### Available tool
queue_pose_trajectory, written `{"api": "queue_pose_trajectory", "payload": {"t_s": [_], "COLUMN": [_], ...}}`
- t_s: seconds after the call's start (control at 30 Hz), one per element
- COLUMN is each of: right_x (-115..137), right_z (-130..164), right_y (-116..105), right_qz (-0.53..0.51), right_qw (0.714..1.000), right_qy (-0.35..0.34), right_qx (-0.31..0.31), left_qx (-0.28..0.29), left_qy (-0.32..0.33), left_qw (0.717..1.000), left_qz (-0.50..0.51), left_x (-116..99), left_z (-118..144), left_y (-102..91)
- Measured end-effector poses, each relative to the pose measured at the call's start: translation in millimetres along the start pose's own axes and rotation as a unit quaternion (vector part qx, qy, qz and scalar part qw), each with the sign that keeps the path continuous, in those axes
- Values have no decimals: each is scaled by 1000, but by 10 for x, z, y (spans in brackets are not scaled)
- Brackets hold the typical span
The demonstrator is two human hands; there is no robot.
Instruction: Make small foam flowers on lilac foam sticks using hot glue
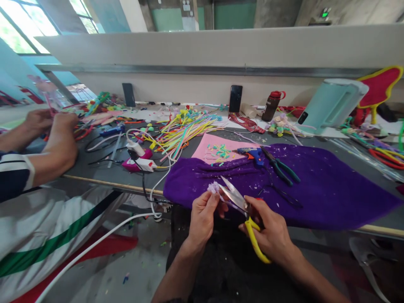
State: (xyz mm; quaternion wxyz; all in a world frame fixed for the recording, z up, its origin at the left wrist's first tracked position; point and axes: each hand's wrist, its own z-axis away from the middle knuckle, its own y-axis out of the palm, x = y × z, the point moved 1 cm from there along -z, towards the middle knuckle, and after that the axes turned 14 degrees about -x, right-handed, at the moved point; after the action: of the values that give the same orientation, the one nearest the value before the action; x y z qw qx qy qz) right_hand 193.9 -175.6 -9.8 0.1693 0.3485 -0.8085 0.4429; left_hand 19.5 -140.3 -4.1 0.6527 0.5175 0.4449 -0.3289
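Note:
Between the fingertips of my left hand (203, 212) is a small pale lilac fluffy flower (213, 187), with a thin lilac stem running to the right. My right hand (268, 225) is wrapped round a pair of scissors (235, 194) with yellow handles. The scissors' blades are parted and point at the flower, close to my left fingertips. Whether the blades touch the flower or its stem I cannot tell. Both hands are just in front of a purple cloth (318, 185). On the cloth lie pliers (279, 166) with dark green handles.
A blue glue gun (251, 153) rests by a pink sheet (202, 147) with small cut pieces. Further back are a bundle of coloured pipe cleaners (181, 130), a brown bottle (273, 106) and a mint kettle (334, 105). A white cable (104, 237) crosses at left, near a co-worker's arm (59, 147).

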Motion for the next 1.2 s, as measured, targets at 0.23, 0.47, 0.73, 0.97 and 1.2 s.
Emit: {"api": "queue_pose_trajectory", "payload": {"t_s": [0.23,0.47,0.73,0.97,1.2], "right_x": [-98,-68,-29,-15,-44], "right_z": [0,44,56,85,84], "right_y": [-135,-131,-98,-20,64], "right_qz": [-71,-61,-37,3,31], "right_qw": [993,992,999,999,997], "right_qy": [95,100,30,-42,-76], "right_qx": [19,44,27,9,-11], "left_qx": [6,0,22,23,26], "left_qy": [31,37,15,12,26], "left_qw": [999,994,994,995,994], "left_qz": [-33,-103,-110,-96,-104], "left_x": [-31,-106,-107,-89,-75], "left_z": [30,39,23,23,31], "left_y": [5,-12,-21,-26,-40]}}
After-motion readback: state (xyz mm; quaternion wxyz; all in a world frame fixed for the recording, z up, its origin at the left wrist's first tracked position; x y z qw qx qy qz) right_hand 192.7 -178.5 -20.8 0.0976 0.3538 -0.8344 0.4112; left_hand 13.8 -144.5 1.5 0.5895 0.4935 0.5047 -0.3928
